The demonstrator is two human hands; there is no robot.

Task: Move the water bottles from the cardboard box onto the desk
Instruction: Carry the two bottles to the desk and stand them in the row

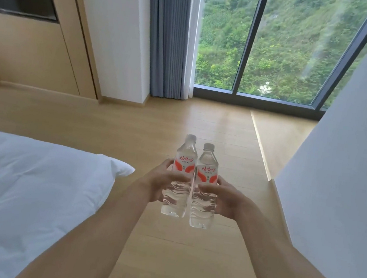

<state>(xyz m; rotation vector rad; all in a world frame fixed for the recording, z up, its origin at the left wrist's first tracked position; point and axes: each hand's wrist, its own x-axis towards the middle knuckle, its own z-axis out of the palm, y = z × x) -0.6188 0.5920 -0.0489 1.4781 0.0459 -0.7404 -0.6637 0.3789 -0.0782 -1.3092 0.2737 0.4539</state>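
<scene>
Fingers, left hand (160, 182): curled round the left bottle (180, 175), thumb across its ribbed lower body. Fingers, right hand (221, 198): curled round the right bottle (205, 186) likewise. Both bottles: clear ribbed plastic, water-filled, white caps, red-and-white label bands; upright, side by side, apparently touching, held in the air above the floor at frame centre. Bare forearms run back toward 6 o'clock. Bed (19, 187): white, soft, creased linen, at 8 o'clock. Floor (132, 127): pale wood planks. Wall (347, 183): plain white, at 3 o'clock. Curtain (168, 36): grey, pleated, at 12 o'clock. Window (283, 44): dark-framed glass, at 1 o'clock, green hillside beyond.
</scene>
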